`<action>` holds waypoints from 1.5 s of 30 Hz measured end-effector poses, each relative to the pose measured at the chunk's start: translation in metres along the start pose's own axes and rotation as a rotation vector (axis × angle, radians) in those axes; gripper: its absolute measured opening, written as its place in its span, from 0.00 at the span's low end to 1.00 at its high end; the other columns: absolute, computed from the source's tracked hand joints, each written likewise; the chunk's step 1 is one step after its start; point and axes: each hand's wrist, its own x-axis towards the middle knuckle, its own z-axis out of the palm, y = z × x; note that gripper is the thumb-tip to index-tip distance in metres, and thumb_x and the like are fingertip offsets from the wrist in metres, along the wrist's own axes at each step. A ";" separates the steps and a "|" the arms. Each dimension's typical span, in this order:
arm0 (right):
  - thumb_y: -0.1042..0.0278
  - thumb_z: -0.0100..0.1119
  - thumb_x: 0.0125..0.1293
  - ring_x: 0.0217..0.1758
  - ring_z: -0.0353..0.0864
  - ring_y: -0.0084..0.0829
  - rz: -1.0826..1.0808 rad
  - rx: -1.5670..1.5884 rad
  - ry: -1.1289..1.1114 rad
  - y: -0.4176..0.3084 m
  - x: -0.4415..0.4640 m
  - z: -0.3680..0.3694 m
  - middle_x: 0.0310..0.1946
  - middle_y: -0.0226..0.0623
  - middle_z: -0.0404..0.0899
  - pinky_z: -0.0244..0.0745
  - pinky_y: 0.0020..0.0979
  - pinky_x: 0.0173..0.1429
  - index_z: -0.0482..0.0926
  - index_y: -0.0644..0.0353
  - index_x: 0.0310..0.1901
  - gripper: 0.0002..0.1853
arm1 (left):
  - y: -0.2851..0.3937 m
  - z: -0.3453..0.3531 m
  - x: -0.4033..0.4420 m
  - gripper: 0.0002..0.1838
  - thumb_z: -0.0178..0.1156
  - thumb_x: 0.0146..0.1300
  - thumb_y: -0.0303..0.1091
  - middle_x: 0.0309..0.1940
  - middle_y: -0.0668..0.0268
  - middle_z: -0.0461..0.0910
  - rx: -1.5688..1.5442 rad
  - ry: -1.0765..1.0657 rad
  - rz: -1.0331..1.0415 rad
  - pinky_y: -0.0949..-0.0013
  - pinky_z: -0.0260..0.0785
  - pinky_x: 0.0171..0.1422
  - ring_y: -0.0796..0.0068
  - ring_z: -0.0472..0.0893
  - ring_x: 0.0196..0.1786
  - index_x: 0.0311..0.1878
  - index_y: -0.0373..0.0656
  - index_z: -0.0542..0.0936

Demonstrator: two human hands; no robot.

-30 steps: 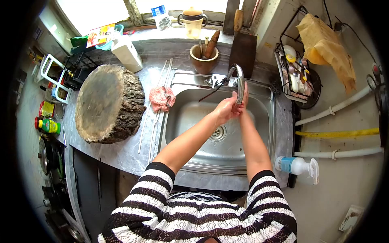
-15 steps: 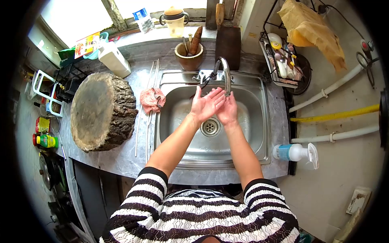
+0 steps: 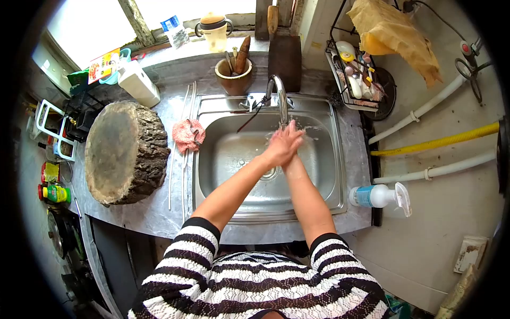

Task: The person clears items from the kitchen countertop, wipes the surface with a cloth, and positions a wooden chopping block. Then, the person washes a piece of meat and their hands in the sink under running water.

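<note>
Water runs from the curved metal faucet onto my two hands, and droplets splash off to the right. My left hand lies across the right one, back upward, with its fingers stretched out and slightly apart. Underneath it, my right hand is pressed against the left palm; its fingers are mostly hidden. Neither hand shows any object in it. Both are over the steel sink basin, whose drain is partly covered by my left forearm.
Left of the sink lie a pink cloth, thin white rods and a thick wooden chopping block. A spray bottle lies at the right edge. Behind stand a utensil pot, a cleaver and a wire rack.
My hands were side by side with palms up under the faucet. Now the left has turned over onto the right, and water splashes around them. The view has shifted slightly.
</note>
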 end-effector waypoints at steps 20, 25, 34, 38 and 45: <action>0.74 0.55 0.49 0.55 0.64 0.43 -1.163 -1.737 0.498 -0.035 0.043 0.033 0.51 0.49 0.66 0.58 0.36 0.59 0.63 0.65 0.51 0.25 | -0.036 0.011 0.010 0.22 0.51 0.56 0.46 0.41 0.56 0.75 -0.837 0.077 -0.475 0.65 0.67 0.46 0.60 0.75 0.44 0.48 0.40 0.71; 0.70 0.51 0.52 0.53 0.66 0.48 -0.681 -1.893 0.474 -0.047 0.063 0.015 0.48 0.53 0.68 0.63 0.40 0.54 0.64 0.64 0.52 0.23 | -0.070 -0.022 -0.026 0.26 0.60 0.47 0.42 0.53 0.58 0.66 0.383 0.170 -0.252 0.51 0.50 0.61 0.60 0.64 0.58 0.52 0.48 0.71; 0.63 0.54 0.50 0.49 0.68 0.50 -0.501 -1.668 0.579 -0.006 0.067 0.005 0.45 0.54 0.70 0.63 0.40 0.53 0.60 0.65 0.55 0.30 | -0.114 -0.112 -0.091 0.27 0.58 0.48 0.42 0.62 0.52 0.53 0.799 0.256 -0.539 0.38 0.36 0.63 0.54 0.47 0.67 0.54 0.47 0.68; 0.65 0.58 0.48 0.51 0.67 0.44 -0.462 -1.079 0.416 0.000 0.023 0.034 0.46 0.49 0.68 0.62 0.34 0.54 0.56 0.62 0.59 0.35 | -0.175 -0.125 -0.125 0.18 0.50 0.53 0.26 0.55 0.52 0.62 0.646 0.503 -0.453 0.62 0.59 0.59 0.52 0.64 0.57 0.50 0.40 0.70; 0.66 0.59 0.51 0.58 0.63 0.37 -0.255 -1.792 0.121 0.033 0.002 0.008 0.55 0.44 0.63 0.61 0.36 0.58 0.65 0.57 0.56 0.28 | -0.151 -0.153 -0.132 0.09 0.50 0.51 0.25 0.31 0.52 0.75 0.075 0.785 -0.420 0.60 0.68 0.43 0.55 0.76 0.37 0.37 0.36 0.71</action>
